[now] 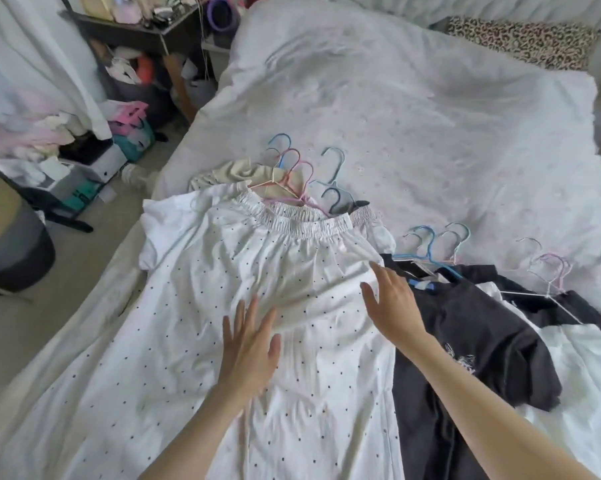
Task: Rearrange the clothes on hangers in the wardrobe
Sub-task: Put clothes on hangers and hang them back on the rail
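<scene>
A white dress with small dark dots [202,306] lies flat on the bed, its elastic neckline toward the far side. My left hand [250,344] lies flat on its middle with the fingers spread. My right hand [392,303] is open over the dress's right edge, fingers straight. Beside it on the right lies a black garment [465,344] on a blue hanger [427,251], with white clothes [569,368] and pale hangers [551,271] further right. Above the neckline a cluster of pink and blue hangers [295,171] sits on a beige garment [233,173].
The bed's white cover [413,109] stretches far back, with a leopard-print pillow [520,39] at the top right. On the left, the floor holds boxes and bags [119,140], a dark table [136,32] and a round dark bin [15,251].
</scene>
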Demonstrator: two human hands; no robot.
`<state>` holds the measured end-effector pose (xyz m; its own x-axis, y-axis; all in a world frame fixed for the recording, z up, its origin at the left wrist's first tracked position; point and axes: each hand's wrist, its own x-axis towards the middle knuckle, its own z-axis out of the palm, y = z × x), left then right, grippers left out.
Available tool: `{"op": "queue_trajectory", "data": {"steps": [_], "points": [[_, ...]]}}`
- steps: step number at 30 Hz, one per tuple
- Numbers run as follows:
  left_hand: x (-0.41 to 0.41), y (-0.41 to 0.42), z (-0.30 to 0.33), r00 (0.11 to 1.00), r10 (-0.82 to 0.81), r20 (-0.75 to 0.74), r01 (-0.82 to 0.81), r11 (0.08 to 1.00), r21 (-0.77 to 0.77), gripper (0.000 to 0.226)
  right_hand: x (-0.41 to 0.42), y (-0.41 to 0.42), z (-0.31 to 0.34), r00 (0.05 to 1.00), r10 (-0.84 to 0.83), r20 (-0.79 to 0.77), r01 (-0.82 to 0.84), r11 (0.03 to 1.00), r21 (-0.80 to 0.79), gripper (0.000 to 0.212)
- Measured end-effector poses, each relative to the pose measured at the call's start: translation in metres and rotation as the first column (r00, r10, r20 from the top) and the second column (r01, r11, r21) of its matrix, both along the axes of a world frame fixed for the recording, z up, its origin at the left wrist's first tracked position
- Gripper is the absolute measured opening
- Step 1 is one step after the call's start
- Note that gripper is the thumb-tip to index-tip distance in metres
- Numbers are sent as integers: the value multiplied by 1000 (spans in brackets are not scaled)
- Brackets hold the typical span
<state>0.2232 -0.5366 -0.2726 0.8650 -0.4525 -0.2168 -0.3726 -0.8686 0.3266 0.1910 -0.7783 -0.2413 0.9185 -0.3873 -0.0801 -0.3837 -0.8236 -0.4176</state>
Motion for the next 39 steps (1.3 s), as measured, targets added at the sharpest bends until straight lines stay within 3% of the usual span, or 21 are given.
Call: {"op": "queue_trajectory", "data": {"steps": [11,15,21,23,26,30,34,39], "points": [[131,-1,-68,992,-92,-88,102,987,127,55,162,-33,-75,961,-119,-251,104,992,-73,60],[141,5,-91,984,-128,-120,142,983,116,67,183,-42,-96,937,-143,-318,158,987,22,51],[142,6,-93,965,-143,-220,176,975,136,85,190,-45,-91,944,-194,-266,219,973,69,28],[145,4,-79,967,-122,-224,151,982,115,83,184,-41,-78,948,-244,-204,278,947,160,29],[146,0,-58,986,-93,-138,90,996,-27,74,164,-35,-54,944,-319,-79,329,903,277,31],[155,-15,-19,990,-32,138,62,974,-218,56,118,-39,-13,932,-363,-2,339,867,364,25],[157,-40,32,926,7,378,106,955,-276,61,50,-46,31,891,-437,122,336,815,471,35],[129,-81,103,886,-87,455,239,928,-288,55,-60,-66,85,792,-560,242,370,757,539,40]]}}
